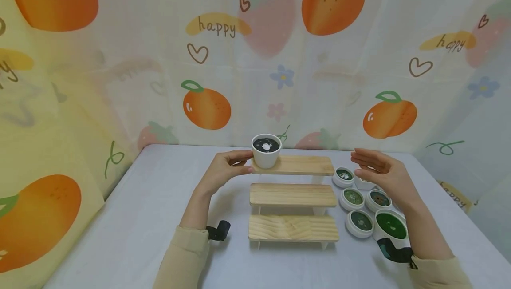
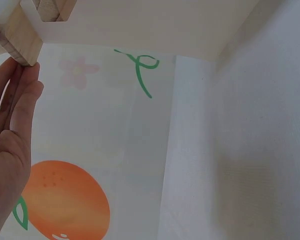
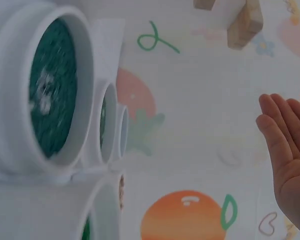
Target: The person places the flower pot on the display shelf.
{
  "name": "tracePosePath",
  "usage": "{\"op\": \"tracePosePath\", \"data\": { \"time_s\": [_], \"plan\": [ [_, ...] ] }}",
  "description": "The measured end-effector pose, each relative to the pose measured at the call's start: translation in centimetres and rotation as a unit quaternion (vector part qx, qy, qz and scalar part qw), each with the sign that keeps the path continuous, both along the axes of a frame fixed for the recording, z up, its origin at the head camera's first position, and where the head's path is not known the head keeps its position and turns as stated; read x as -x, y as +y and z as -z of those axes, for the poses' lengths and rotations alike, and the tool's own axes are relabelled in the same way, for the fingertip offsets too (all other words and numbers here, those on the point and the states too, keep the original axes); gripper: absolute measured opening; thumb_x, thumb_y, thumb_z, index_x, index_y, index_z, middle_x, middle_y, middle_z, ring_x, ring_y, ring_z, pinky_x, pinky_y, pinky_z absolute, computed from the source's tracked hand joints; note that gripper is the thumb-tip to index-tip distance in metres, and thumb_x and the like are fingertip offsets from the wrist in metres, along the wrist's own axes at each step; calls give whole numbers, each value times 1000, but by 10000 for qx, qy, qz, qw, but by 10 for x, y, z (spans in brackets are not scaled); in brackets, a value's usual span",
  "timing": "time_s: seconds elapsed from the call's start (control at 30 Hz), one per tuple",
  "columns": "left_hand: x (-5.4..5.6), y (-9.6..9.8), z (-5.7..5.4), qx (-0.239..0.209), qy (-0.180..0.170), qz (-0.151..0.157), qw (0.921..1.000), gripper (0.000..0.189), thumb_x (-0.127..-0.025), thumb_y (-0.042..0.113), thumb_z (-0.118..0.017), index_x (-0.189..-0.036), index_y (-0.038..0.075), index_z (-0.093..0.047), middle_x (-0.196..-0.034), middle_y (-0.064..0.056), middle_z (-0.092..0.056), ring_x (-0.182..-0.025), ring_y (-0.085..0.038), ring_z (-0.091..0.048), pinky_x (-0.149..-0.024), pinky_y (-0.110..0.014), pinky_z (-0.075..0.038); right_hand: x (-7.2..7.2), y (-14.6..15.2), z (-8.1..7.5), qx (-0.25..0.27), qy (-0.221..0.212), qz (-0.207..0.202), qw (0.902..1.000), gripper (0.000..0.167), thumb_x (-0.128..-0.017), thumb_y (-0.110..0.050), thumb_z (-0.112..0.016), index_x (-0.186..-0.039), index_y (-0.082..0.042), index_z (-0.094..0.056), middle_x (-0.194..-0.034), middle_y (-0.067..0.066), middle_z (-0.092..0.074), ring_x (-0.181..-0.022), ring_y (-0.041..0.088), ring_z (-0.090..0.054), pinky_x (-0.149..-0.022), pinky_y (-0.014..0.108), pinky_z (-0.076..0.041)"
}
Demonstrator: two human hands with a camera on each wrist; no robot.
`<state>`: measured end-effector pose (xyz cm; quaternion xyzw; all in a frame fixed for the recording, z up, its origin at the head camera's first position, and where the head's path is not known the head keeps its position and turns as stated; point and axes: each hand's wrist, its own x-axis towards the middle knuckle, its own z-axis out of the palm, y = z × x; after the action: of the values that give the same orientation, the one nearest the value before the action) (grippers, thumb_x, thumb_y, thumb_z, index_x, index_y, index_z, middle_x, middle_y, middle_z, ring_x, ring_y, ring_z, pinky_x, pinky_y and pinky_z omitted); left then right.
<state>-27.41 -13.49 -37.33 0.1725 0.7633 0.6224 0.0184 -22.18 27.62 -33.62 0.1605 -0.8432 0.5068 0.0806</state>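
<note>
A three-step wooden display stand stands before me on the table. My left hand (image 1: 221,172) pinches the left end of its top board (image 1: 305,164), with the fingers behind and the thumb at the near edge. In the left wrist view the fingertips meet the board's end (image 2: 22,40). On that end of the top board stands a white cup (image 1: 265,158) with a dark top and a pale spot. My right hand (image 1: 381,174) holds nothing; it hovers over the small cups on the right, its fingers fairly straight.
Several white round pots (image 1: 353,197) with green or dark tops cluster right of the stand, the largest being a green-topped cup (image 1: 391,226) near my right wrist. The middle board (image 1: 293,195) and bottom board (image 1: 293,228) step down toward me. A fruit-patterned cloth (image 1: 327,85) hangs behind the table.
</note>
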Motion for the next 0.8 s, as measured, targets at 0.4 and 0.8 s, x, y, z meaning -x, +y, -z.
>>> {"op": "tracePosePath", "data": {
  "time_s": [0.4,0.8],
  "plan": [
    [1,0,2,22,-6,-24,10000,47,-79,11,-81,-124,4,-68,-130,-13,-68,-128,-26,-61,-111,-28,-51,-5,40,12,-354,-392,284,9982,49,-97,-18,-63,-143,-10,-50,-120,-28,-64,-107,-16,-61,-85,3,-53],
    [0,1,0,-8,-5,-34,10000,47,-79,10,-81,-124,4,-68,-129,-13,-68,-127,-26,-62,-111,-28,-51,-9,81,25,-713,-643,69,9954,46,-99,-15,-59,-144,-11,-50,-121,-32,-63,-109,-14,-62,-84,3,-51]
  ]
}}
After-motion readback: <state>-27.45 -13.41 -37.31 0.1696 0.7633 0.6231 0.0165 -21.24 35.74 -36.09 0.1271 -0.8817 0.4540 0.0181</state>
